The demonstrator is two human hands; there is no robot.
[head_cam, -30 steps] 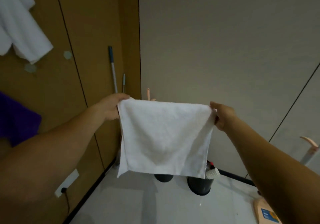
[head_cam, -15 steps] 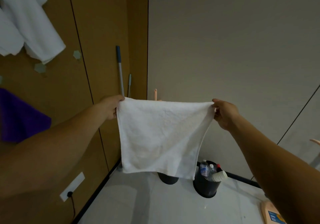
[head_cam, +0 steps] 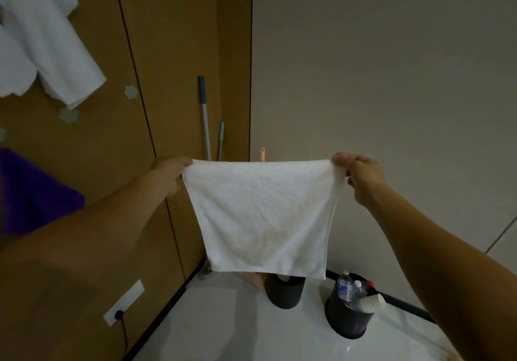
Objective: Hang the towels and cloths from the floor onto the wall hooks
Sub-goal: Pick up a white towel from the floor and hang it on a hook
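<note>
- Fingers of the left hand are pinching the top left corner of the towel. Fingers of the right hand are clamping its top right corner. The two hands are stretching the top edge taut, probably to spread it flat for hanging.
- The wood wall is standing left of the towel and carrying the hooks, so the towel is probably heading that way.
- Two white towels seem to be hanging up and left of the towel. They are overlapping, so that count is a judgement.
- The one towel is hanging in the air between the hands, clear of the floor, its lower edge drooping in front of the bins.
- One purple cloth is hanging left of the towel, with its hook hidden.
- Two dark bins are sitting below the towel. The right one is holding bottles, at least two, and stacked cups.
- Two poles are leaning in the corner behind the towel's top left.
- Three bare hooks are showing up and left of the towel, one cut by the frame edge.
</note>
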